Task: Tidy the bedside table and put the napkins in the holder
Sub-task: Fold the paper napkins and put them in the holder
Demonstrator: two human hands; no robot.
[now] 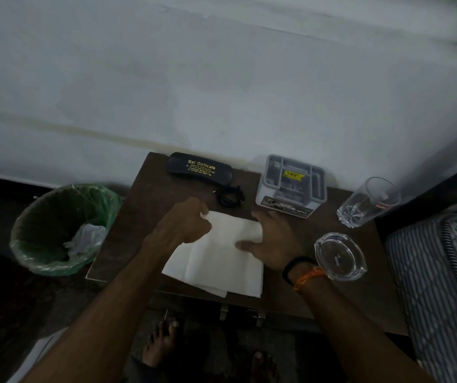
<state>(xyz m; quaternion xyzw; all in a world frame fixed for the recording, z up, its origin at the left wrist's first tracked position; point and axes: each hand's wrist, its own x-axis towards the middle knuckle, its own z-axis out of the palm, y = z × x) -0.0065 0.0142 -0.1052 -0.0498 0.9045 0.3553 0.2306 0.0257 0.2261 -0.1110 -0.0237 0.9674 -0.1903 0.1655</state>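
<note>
On the dark table (128,230), mid-front, lies a white napkin (216,258), partly folded, near edge hanging just over the table front. L hand (186,222) pinches its far-left corner, fingers curled on the paper. R hand (271,239) rests on the right edge, fingers straight, thumb pressing the top. Grey holder (291,186) sits just behind R hand. Ashtray (339,257) & glass (368,201) to the right; black case (199,168) at back; bin (64,228) on floor, left.

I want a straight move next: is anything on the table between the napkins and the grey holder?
Nothing visible: bare table separates the napkins from the holder. The black cord lies left of that path.
</note>
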